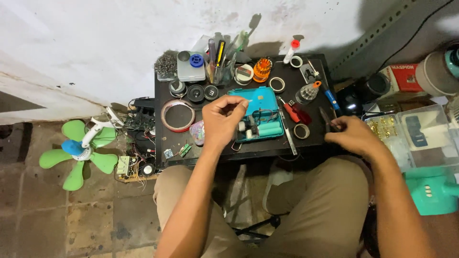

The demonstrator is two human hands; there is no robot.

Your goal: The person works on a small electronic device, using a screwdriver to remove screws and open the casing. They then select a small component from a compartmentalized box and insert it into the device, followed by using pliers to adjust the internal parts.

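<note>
we see our left hand [221,119] raised over the opened teal plastic device casing [256,114] at the middle of the small black worktop [165,143], its grip pinched on a tiny pale part we cannot identify, lifted clear of the casing's wiring. right of the casing, our right hand [354,136] is clenched on a dark pointed tool [327,120], resting at the worktop's edge as if for steadiness.

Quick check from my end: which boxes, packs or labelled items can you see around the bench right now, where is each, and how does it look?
Red carton: far right, beyond the bench; rectangular, red with white panel.
Clear plastic organiser: right of the right hand; compartments, gold parts, dark-blue card.
Teal case: bench centre, beside the left hand; open, rectangular.
No screens visible.
</note>
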